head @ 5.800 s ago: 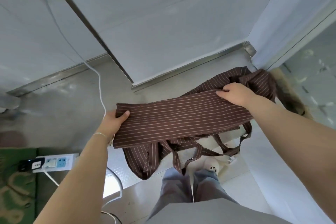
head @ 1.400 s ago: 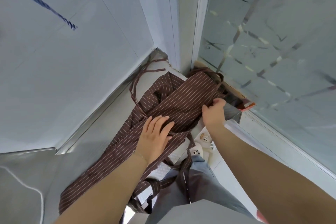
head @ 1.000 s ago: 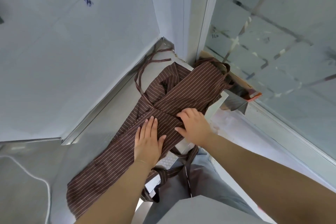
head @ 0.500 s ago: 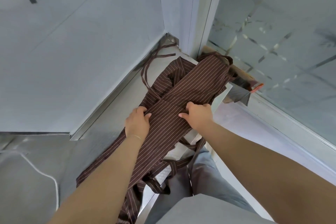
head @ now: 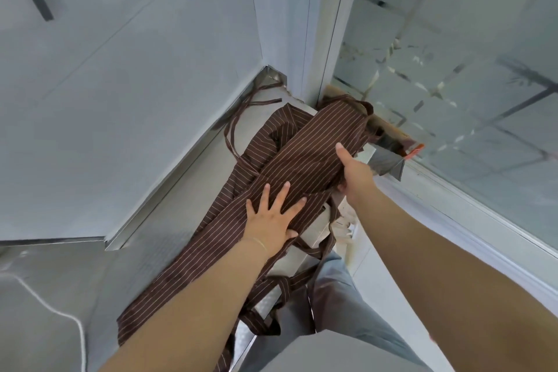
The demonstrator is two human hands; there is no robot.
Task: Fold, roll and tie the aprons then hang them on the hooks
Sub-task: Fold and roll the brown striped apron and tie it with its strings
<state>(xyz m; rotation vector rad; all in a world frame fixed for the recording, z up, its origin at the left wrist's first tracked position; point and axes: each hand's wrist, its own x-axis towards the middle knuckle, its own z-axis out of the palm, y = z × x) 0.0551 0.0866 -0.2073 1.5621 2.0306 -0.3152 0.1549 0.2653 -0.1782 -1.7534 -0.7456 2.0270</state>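
The brown striped apron (head: 290, 166) lay folded in a long band across the steel counter (head: 169, 220). The left hand (head: 273, 217) pressed flat on it, fingers spread. The right hand (head: 353, 172) gripped its far right edge, thumb on top.

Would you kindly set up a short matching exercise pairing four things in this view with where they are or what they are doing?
Things:
1. left hand
2. right hand
3. apron ties
4. white cable

States:
A. lies on the steel counter at the near left
B. pressed flat on the striped apron
C. holds the apron's right edge, thumb on top
D. trail toward the far corner

Pairs: 1-B, 2-C, 3-D, 4-A
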